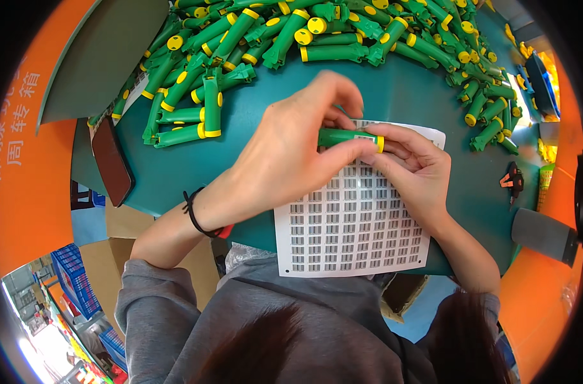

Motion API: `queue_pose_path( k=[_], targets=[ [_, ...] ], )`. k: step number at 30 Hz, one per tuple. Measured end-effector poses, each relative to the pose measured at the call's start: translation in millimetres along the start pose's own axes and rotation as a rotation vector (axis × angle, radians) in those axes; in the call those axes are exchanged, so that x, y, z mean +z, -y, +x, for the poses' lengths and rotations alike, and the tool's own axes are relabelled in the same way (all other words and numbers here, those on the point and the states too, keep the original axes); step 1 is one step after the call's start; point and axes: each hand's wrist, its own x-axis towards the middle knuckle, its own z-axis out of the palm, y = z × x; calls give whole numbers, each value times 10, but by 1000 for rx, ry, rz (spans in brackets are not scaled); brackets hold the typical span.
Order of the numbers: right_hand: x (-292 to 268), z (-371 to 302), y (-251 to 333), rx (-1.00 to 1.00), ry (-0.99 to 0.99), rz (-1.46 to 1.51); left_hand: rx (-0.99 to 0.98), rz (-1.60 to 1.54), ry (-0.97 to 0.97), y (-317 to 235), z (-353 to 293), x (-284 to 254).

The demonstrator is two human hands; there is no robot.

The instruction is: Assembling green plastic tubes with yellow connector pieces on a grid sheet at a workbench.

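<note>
Both hands meet over a green plastic tube (342, 137) with a yellow end cap, lying roughly level in front of me. My left hand (291, 144) is closed around its left part, the thumb pressing near a small barcode sticker (366, 137) on the tube's side. At the yellow end, my right hand (419, 169) grips it between thumb and bent fingers. Under the hands lies a white sheet of barcode stickers (349, 224), arranged in rows; its upper part is partly hidden by my hands and the tube.
A large heap of similar green and yellow tubes (362, 51) covers the far side of the green table (259, 105). A dark phone-like slab (112, 160) lies at the left edge. At right are a small black and orange tool (512, 182) and a grey cylinder (544, 237).
</note>
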Motion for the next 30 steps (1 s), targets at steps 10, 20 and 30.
queue_pose_path(
  k=[10, 20, 30],
  targets=[
    [79, -27, 12, -160, 46, -212, -435, -415, 183, -13, 47, -90],
    [-113, 207, 319, -468, 90, -1367, -116, 437, -740, -16, -34, -1988],
    [-62, 270, 299, -298, 121, -961, 299, 534, -189, -101, -76, -677]
  ],
)
